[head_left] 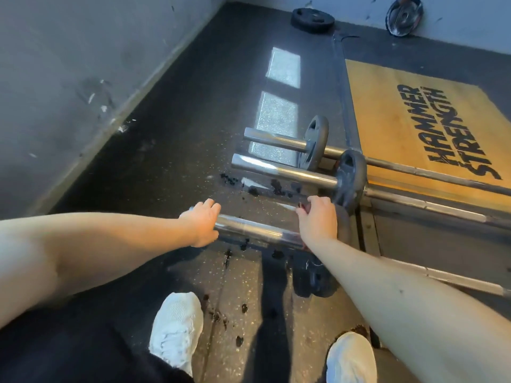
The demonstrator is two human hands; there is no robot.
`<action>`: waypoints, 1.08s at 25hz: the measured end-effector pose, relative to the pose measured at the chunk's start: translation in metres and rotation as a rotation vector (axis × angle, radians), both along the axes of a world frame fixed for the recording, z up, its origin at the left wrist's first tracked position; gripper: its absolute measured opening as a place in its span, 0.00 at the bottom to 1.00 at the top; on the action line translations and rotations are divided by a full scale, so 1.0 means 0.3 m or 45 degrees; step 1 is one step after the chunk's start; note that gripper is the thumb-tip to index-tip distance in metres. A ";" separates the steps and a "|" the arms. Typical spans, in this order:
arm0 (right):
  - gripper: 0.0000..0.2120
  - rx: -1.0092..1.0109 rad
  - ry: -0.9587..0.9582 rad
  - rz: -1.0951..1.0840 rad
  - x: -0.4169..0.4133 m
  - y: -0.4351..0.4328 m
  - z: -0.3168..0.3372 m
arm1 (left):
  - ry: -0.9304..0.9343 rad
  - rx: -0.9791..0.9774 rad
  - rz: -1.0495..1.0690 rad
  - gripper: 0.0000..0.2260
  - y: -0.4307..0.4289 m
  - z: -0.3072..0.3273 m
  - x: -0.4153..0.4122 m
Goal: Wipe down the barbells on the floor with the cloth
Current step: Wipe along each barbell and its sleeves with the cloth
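Three barbells lie side by side on the black rubber floor, their chrome sleeves pointing left. My left hand [201, 225] grips the end of the nearest barbell sleeve [257, 230]. My right hand [318, 219] curls over the same sleeve further right, beside its collar. This bar's dark plate [315, 277] shows under my right forearm. The middle barbell [282, 170] carries a small plate [351, 178]. The far barbell [276, 139] carries another plate [315, 142]. No cloth shows in either hand.
A wooden lifting platform [401, 87] with a printed logo lies under the bars' shafts on the right. One loose plate [312, 19] lies flat at the back, another [405, 15] leans on the wall. A grey wall [83, 78] runs along the left. Dark crumbs dot the floor near my white shoes [177, 327].
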State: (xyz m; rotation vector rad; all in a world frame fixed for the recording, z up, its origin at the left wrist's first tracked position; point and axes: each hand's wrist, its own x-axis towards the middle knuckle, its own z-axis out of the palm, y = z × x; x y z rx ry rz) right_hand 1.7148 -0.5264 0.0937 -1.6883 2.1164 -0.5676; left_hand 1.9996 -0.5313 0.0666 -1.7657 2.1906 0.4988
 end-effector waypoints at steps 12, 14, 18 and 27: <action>0.40 0.187 0.383 0.010 0.209 0.129 -0.259 | 0.111 0.027 0.339 0.20 -0.104 -0.070 0.205; 0.38 0.119 0.222 0.128 0.343 0.120 -0.246 | 0.053 0.029 0.310 0.16 -0.087 -0.072 0.206; 0.37 0.090 0.117 0.508 0.518 0.110 -0.226 | 0.012 0.015 0.243 0.10 -0.113 -0.054 0.193; 0.41 0.316 0.469 0.106 0.144 0.126 -0.201 | -0.009 0.033 0.160 0.13 -0.167 -0.046 0.198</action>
